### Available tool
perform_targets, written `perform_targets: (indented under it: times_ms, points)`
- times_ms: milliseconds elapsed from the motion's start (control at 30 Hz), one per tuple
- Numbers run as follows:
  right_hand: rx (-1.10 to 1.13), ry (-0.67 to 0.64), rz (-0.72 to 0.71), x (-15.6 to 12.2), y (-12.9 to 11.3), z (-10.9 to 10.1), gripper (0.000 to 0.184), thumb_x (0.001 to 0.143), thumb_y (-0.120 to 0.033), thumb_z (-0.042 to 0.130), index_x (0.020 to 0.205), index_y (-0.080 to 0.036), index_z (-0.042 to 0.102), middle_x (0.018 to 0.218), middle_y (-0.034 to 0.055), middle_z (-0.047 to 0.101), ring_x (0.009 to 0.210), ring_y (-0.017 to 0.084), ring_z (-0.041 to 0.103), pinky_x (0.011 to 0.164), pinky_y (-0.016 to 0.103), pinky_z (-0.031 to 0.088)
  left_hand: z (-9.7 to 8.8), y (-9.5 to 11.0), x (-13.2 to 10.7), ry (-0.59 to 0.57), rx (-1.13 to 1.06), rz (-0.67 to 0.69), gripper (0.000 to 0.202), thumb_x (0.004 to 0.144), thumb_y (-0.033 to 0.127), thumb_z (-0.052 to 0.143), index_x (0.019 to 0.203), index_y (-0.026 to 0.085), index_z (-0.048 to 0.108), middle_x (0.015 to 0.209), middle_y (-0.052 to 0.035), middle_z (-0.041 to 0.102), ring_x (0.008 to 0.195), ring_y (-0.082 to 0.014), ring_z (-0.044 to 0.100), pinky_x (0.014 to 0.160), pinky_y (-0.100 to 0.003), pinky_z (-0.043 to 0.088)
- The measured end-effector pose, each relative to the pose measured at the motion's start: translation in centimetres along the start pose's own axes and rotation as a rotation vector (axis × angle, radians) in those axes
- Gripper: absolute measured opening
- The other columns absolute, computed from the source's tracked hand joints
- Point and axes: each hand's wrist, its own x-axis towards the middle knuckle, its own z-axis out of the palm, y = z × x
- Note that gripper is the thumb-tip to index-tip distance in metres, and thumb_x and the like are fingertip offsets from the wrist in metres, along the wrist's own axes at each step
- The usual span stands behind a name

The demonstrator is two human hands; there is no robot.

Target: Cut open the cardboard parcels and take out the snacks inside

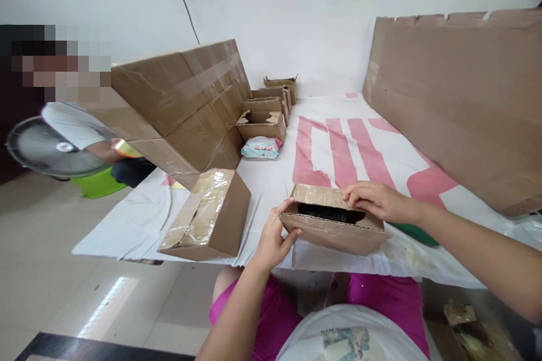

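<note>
A small cardboard box [334,236] is at the table's front edge before me, with a slot-like gap in its top. Dark contents [330,213] show through the gap, too shaded to name. My left hand [274,237] grips the box's left end, thumb on the near side and fingers round the corner. At the top's far right, the curled fingers of my right hand [375,200] hold the edge of the flap [319,194]. A taped cardboard box [237,217] lies to the left, apart from my hands. Part of a green object [417,234] shows beneath my right forearm.
Large cardboard panels stand at left [199,107] and right [457,101]. Several small open boxes [265,131] line the left panel, a wipes pack [261,148] before them. A white-and-red cloth [326,166] covers the table. Beyond the left panel are another person's arm [104,151] and a fan [38,149].
</note>
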Motion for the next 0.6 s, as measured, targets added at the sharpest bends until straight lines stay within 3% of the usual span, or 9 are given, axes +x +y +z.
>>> perform_targets:
  times_ms: [133, 333, 600]
  points:
    - [0.102, 0.035, 0.046, -0.2, 0.7, -0.5, 0.021, 0.097, -0.030, 0.048, 0.090, -0.020, 0.064, 0.100, 0.0086, 0.069, 0.098, 0.016, 0.065, 0.087, 0.034, 0.052, 0.0, 0.0, 0.0, 0.007, 0.003, -0.005, 0.061, 0.092, 0.028, 0.060, 0.147, 0.023, 0.034, 0.143, -0.0166, 0.049, 0.133, -0.0290, 0.048, 0.105, -0.049, 0.045]
    - [0.083, -0.036, -0.012, -0.7, 1.1, -0.6, 0.016, 0.095, -0.025, 0.052, 0.087, -0.019, 0.065, 0.103, 0.0097, 0.069, 0.101, 0.017, 0.064, 0.090, 0.035, 0.051, -0.1, 0.1, 0.0, -0.005, 0.025, 0.017, 0.061, 0.092, 0.027, 0.060, 0.147, 0.023, 0.034, 0.141, -0.0167, 0.051, 0.131, -0.0292, 0.050, 0.104, -0.049, 0.047]
    - [0.051, 0.127, -0.066, -2.0, 1.8, -0.4, 0.007, 0.086, -0.020, 0.061, 0.080, -0.021, 0.066, 0.087, 0.0059, 0.069, 0.089, 0.017, 0.063, 0.083, 0.035, 0.051, -0.1, 0.4, 0.2, -0.026, 0.041, 0.047, 0.061, 0.092, 0.025, 0.060, 0.147, 0.023, 0.034, 0.141, -0.0166, 0.052, 0.130, -0.0287, 0.051, 0.102, -0.048, 0.048]
